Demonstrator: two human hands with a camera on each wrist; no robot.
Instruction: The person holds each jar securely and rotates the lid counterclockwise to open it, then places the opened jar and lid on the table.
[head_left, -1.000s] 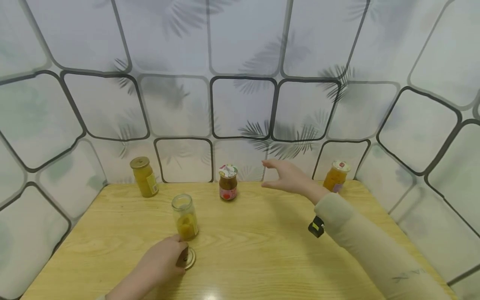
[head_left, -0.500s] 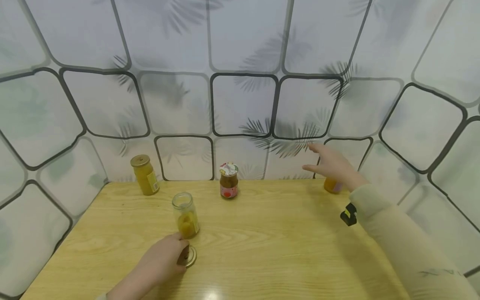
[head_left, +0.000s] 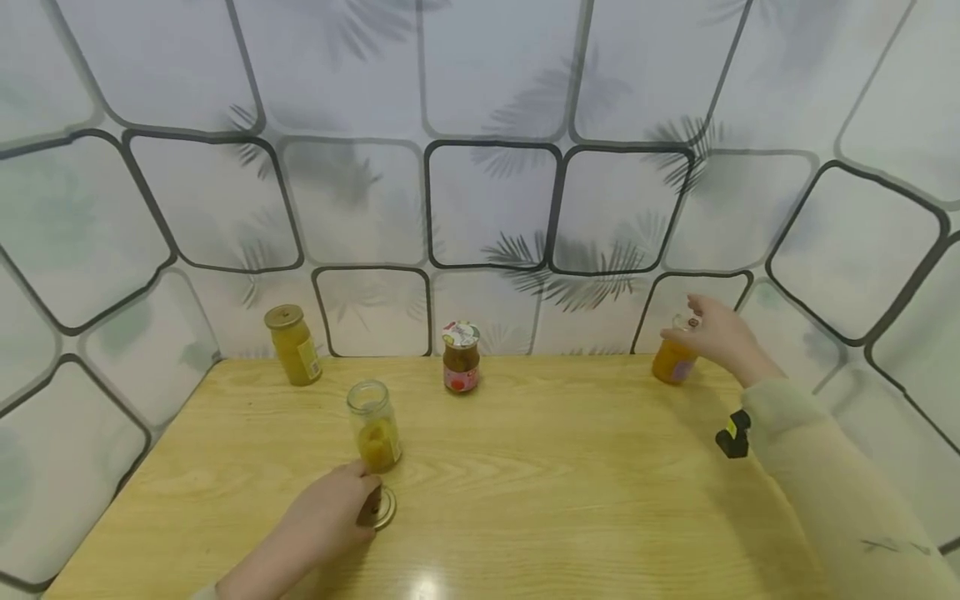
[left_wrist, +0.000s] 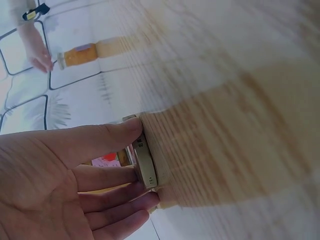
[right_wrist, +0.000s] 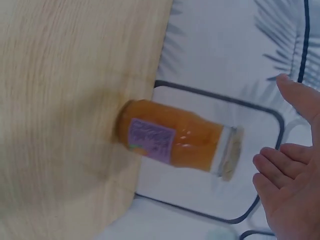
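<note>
- So the left hand (head_left: 330,508) has a gold lid (head_left: 386,507) pinched by the rim, thumb on one side and fingers round the other. Makes sense imo: the lid lies flat on the table (head_left: 525,483), so the edge is about all there is to grab.
- That lid is right in front of an open glass jar (head_left: 375,425) with yellow chunks in the bottom. The jar's mouth is bare, so I'd guess the two belong together, hence them sitting so close.
- Right hand (head_left: 712,333) isn't gripping anything. Thumb and fingers are spread, and the right wrist view shows a gap between them and the orange jar (right_wrist: 170,135).
- That jar stands upright at the back right, by the patterned wall (head_left: 487,208), with its lid (right_wrist: 231,154) on. The hand is up at lid height, and the spread looks about right for going round the top rather than the belly.
- Also along the back: a brown jar with a pink label (head_left: 461,358) in the middle and a gold-topped yellow jar (head_left: 296,350) on the left. They're well apart, probably handy so fingers don't knock a neighbour.
</note>
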